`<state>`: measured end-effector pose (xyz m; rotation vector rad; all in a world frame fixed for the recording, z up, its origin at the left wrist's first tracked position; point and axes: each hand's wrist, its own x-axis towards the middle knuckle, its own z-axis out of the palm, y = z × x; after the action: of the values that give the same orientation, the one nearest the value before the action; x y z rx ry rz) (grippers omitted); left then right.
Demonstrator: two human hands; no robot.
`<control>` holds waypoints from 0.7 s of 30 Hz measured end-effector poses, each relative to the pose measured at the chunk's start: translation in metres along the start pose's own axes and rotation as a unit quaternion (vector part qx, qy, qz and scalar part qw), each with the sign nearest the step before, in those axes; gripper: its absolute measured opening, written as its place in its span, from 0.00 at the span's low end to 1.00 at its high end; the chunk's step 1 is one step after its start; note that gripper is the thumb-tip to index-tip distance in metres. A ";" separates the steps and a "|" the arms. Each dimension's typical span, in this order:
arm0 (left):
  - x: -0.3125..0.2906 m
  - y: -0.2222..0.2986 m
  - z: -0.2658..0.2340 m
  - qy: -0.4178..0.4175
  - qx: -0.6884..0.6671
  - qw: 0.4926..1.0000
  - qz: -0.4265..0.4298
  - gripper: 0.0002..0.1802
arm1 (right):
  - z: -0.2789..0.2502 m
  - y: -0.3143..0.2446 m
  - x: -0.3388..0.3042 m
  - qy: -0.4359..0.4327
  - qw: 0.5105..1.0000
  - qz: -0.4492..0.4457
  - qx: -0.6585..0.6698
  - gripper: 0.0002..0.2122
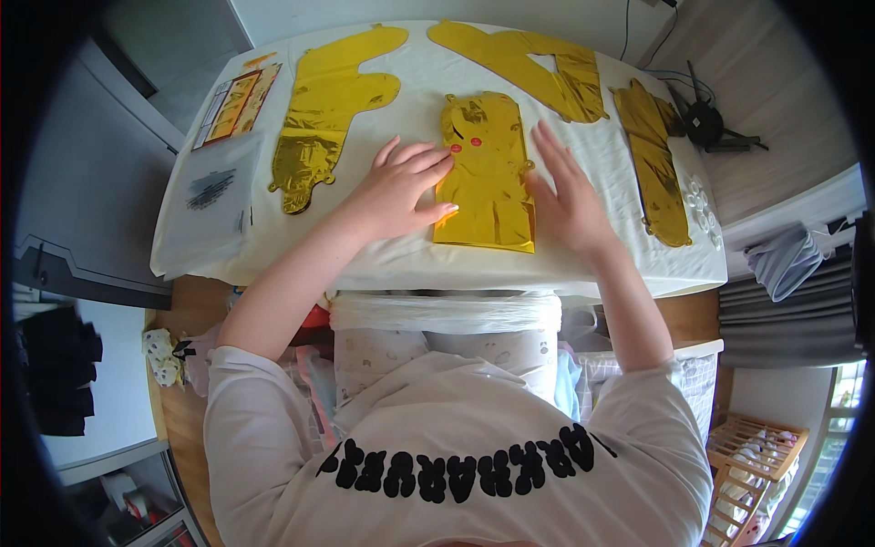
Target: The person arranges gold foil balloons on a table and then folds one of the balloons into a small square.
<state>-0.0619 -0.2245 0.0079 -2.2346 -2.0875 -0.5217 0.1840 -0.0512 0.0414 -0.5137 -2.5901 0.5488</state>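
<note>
A flat gold foil balloon, folded to a rough rectangle, lies in front of me on the white tablecloth. Two small red dots show on its upper part. My left hand rests along its left side with fingers spread, the fingertips touching the foil near an orange scrap. On the other side, my right hand is held edge-on with straight fingers, its thumb close to the balloon's right edge. Neither hand grips anything. Whether the right fingers touch the foil, I cannot tell.
More flat gold foil balloons lie left, at the back and right. At the left are a printed sheet and a clear plastic bag. A black device with cables and white ribbon coils sit right.
</note>
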 end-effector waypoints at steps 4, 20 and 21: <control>0.001 0.000 0.001 0.008 0.009 1.000 0.012 0.38 | -0.004 -0.001 -0.056 -0.079 0.992 -0.081 -0.046 0.31; -0.023 0.021 -0.023 -0.100 0.029 0.993 0.057 0.63 | -0.008 -0.011 -0.085 -0.091 0.980 -0.171 -0.044 0.29; -0.025 0.025 -0.026 -0.112 0.038 0.991 0.057 0.69 | -0.008 -0.010 -0.086 -0.077 0.979 -0.183 -0.041 0.29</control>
<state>-0.0442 -0.2579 0.0306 -2.4496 -2.0173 -0.1883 0.2565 -0.0946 0.0230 -0.0108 -2.7699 0.3694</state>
